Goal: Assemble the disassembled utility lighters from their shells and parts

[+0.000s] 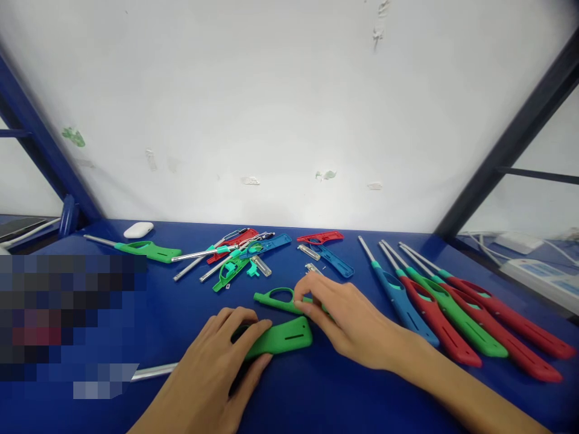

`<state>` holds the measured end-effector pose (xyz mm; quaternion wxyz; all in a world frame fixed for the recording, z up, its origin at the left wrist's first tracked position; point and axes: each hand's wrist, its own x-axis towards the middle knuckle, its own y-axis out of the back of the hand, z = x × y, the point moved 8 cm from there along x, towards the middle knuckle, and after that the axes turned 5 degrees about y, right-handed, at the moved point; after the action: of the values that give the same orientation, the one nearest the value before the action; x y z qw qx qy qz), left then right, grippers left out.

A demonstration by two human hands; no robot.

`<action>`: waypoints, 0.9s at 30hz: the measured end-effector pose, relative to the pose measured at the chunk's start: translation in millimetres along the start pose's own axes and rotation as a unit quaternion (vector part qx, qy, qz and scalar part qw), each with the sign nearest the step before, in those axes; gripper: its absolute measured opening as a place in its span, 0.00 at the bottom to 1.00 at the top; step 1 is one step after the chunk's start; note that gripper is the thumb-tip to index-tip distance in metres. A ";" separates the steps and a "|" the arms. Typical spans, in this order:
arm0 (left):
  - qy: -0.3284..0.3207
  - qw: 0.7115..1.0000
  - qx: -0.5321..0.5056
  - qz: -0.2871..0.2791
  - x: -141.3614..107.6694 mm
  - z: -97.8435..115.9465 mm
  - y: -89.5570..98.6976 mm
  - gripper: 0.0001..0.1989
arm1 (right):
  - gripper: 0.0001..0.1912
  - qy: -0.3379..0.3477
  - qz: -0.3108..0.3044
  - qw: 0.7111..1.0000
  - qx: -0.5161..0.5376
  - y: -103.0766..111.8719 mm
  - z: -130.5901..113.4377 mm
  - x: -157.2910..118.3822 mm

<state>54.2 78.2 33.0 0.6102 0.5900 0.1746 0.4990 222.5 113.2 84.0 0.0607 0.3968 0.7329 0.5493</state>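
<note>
Green lighter (287,337) first: it's on the table right in front of you, with your left hand (221,355) wrapped over it, fingers curled on the far side and thumb along the near side, metal rod poking out to the left. Your right hand (357,313) has its thumb and fingertip brought together at one loose green shell (275,301), though I can't tell if they've actually got hold of it. Counting up the rest: you've got five lighters (456,313) fanned out on the right, three red, one green, one blue, plus one more green one (149,250) at the back left beside one white case (139,229). Mid-table is a messy pile (239,259) with three metal rods and red, blue and green shells, then one red shell (321,237) and one blue shell (337,261) to the right of it. I make it three clear tubes (261,266) too. Your table (181,313) is a smooth blue, the white wall (271,108) has scuffs and peeled patches, and dark frame posts (502,132) slant up both sides, with a white power strip (543,274) past the right one.
</note>
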 end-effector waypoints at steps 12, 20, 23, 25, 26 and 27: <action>-0.031 0.998 0.040 0.048 0.7 7.1 11.8 0.21 | 0.06 -0.025 -0.021 0.998 0.050 -1.0 0.4 0.5; -0.087 0.982 -0.055 0.161 -3.9 30.2 40.4 0.16 | 0.04 0.005 -0.066 0.991 0.113 -13.7 -18.1 -0.3; -0.078 0.981 -0.083 0.156 -3.5 29.8 40.3 0.13 | 0.05 0.015 -0.066 0.987 0.149 -16.3 -20.7 -0.9; -0.073 0.982 -0.091 0.151 -2.9 29.6 41.4 0.12 | 0.05 0.022 -0.061 0.983 0.171 -18.8 -21.1 -0.4; -0.075 0.981 -0.097 0.153 -3.1 30.2 43.3 0.11 | 0.05 0.026 -0.056 0.982 0.179 -19.9 -21.3 0.0; -0.081 0.978 -0.102 0.161 -3.7 31.1 46.2 0.10 | 0.05 0.030 -0.051 0.981 0.185 -21.0 -21.6 0.5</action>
<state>58.9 49.2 80.4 0.5908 0.5836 -0.0240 0.5566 199.9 95.4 74.7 -0.0076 0.3465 0.8429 0.4116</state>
